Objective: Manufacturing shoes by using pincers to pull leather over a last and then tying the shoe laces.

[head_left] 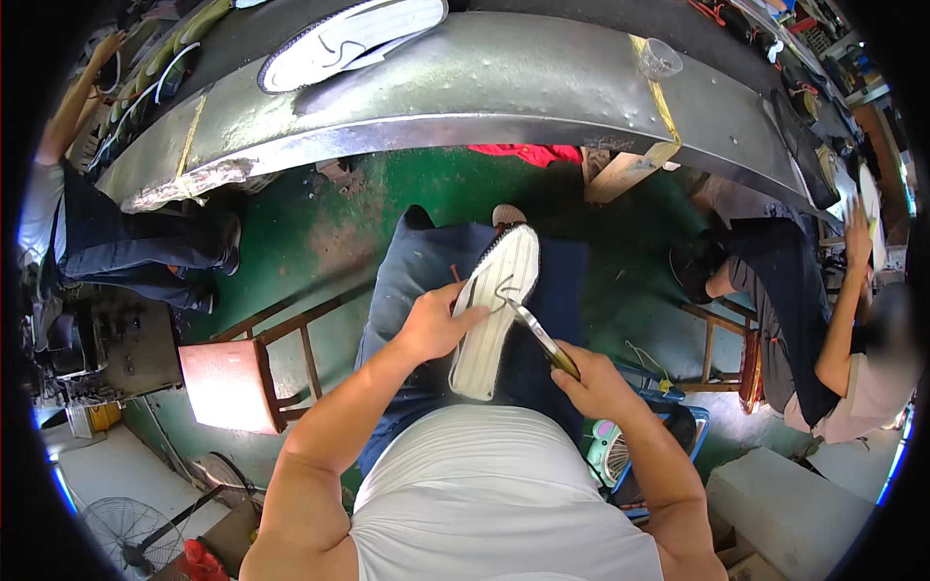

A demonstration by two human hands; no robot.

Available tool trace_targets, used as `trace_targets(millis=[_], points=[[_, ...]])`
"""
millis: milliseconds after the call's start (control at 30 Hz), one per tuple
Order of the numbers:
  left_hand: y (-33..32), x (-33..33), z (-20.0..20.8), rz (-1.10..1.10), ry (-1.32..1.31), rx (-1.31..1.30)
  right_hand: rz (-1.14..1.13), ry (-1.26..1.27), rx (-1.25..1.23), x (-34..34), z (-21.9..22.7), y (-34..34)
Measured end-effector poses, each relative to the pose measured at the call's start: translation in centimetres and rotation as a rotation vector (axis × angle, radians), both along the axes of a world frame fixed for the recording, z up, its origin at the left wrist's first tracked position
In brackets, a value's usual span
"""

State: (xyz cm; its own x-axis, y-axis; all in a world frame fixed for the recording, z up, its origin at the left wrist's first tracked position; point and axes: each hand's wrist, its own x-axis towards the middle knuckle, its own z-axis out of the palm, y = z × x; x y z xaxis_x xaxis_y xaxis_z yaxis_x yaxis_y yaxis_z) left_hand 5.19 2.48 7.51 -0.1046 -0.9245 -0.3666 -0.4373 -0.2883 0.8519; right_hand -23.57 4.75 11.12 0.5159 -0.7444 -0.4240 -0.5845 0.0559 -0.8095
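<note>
A white ribbed shoe sole point(494, 310) rests on my lap, lying lengthwise over my dark blue trousers. My left hand point(436, 324) grips the sole's left edge near its middle. My right hand point(591, 382) is shut on a metal tool point(542, 339) with a brownish handle. The tool's tip touches the sole's right edge, where a thin dark thread loops across the ribs.
A grey metal workbench point(465, 87) curves across the top, with another white sole point(349, 39) and a clear cup point(660, 58) on it. A wooden stool point(232, 382) stands at my left. Other people sit at both sides. The floor is green.
</note>
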Motion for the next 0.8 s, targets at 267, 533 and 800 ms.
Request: trace_targets(millis=[267, 533, 800], points=[[1.5, -2.7, 0.0, 0.013, -0.352, -0.379, 0.255, 0.154, -0.027, 1.4, 2.5, -4.6], [1.9, -1.9, -4.1, 0.359, 0.44, -0.047, 0.418, 0.363, 0.006, 4.5, 4.8, -8.2], [-0.5, -1.2, -4.4, 0.253, 0.841, 0.272, -0.128, 0.035, -0.002, 5.9, -4.2, -0.1]])
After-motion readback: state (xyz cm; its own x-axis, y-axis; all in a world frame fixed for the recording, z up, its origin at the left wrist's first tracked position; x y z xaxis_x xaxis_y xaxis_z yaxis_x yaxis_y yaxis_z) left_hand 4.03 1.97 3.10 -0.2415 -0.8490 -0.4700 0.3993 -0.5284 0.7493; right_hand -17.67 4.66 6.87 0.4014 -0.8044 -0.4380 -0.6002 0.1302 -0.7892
